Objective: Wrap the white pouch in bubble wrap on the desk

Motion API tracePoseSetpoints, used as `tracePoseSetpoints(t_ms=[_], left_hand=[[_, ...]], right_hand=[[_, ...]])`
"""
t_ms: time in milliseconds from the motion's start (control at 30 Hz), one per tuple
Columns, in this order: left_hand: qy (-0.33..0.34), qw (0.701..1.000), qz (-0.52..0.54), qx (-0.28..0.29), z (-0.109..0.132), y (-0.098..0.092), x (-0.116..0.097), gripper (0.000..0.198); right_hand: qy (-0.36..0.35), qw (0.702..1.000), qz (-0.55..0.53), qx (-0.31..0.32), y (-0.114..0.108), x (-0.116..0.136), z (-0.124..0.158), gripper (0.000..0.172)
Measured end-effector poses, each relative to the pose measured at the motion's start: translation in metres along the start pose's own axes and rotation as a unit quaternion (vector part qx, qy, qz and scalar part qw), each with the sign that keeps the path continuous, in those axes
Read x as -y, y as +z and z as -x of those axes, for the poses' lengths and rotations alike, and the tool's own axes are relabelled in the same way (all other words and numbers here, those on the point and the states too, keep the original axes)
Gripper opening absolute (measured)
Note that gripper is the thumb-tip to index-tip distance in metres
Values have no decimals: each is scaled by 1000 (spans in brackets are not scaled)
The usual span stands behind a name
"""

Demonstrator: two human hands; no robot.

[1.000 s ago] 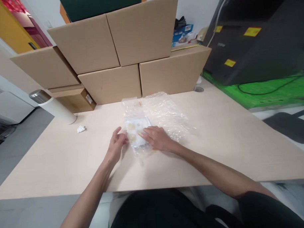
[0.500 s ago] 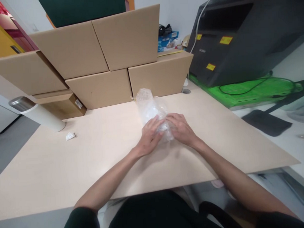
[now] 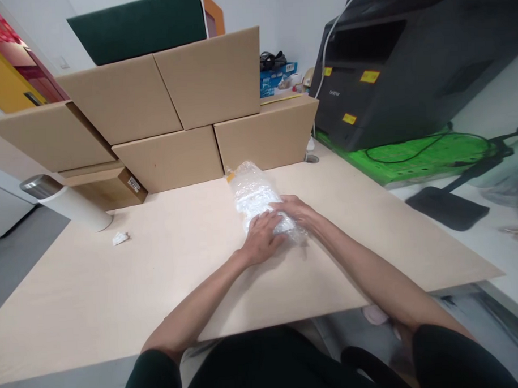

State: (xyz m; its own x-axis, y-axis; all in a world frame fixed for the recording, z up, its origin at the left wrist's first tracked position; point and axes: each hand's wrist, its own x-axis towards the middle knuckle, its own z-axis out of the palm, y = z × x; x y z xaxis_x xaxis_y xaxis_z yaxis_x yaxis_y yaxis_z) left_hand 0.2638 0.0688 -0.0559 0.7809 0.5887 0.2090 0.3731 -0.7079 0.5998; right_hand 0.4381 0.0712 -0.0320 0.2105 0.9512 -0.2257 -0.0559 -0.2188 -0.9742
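Observation:
A bundle of clear bubble wrap (image 3: pixel 251 190), rolled round something pale, lies on the light wooden table (image 3: pixel 160 276) a little right of centre. My left hand (image 3: pixel 263 240) rests on the near end of the bundle, fingers stretched flat over it. My right hand (image 3: pixel 297 211) lies along its right side, fingers pressed against the wrap. What is inside the roll is hidden.
Stacked cardboard boxes (image 3: pixel 183 106) line the table's far edge. A white cylinder with a metal top (image 3: pixel 66 202) lies at the far left, with a small crumpled white scrap (image 3: pixel 120 238) near it. A black printer (image 3: pixel 407 58) stands on a green surface at right.
A second ago the bubble wrap lay spread flat with a pale item on it; it is now rolled into a bundle. Both hands have come together on the roll.

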Motion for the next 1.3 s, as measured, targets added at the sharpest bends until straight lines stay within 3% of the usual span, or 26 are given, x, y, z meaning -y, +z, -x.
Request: tracePoseSetpoints(t_ms=[100,200,267,333,433,533,633,700,767,833,967,1033,1133,1200,1300], left_hand=[[7,997,33,-70,4,-34,4,53],[-21,995,16,-96,12,-86,7,55],[-39,994,67,-76,20,-117,9,60],[-68,972,223,-14,32,-134,10,69],[-155,872,464,23,51,-131,12,85],[-216,781,584,-54,66,-108,17,88],[-224,722,645,-114,74,-86,23,93],[-228,708,657,-125,76,-76,28,96],[-247,716,640,-131,77,-68,33,85],[-275,741,591,-158,78,-63,39,75],[-334,793,440,-258,79,-59,50,103],[-340,839,330,-268,79,-60,53,114],[-314,919,80,-224,80,-64,55,100],[-292,934,-53,-202,81,-68,55,85],[-233,948,-118,-182,84,-76,58,70]], right_hand=[[12,998,-43,53,7,8,17,38],[26,981,-78,174,8,18,49,44],[28,966,-83,244,6,26,72,42],[31,956,-104,274,5,34,89,42],[4,961,-141,239,11,41,97,43],[-30,974,-161,157,29,38,83,43],[-46,985,-143,87,54,21,57,42],[-60,994,-84,25,70,5,39,42],[-72,997,-24,-27,84,-9,22,45],[-82,995,11,-46,92,-20,9,44],[-111,988,82,-68,97,-28,-2,41],[-144,977,136,-85,96,-28,-2,46],[-229,922,296,-98,91,-29,1,52],[-256,877,401,-67,86,-30,2,50],[-240,852,466,7,75,-29,1,57]])
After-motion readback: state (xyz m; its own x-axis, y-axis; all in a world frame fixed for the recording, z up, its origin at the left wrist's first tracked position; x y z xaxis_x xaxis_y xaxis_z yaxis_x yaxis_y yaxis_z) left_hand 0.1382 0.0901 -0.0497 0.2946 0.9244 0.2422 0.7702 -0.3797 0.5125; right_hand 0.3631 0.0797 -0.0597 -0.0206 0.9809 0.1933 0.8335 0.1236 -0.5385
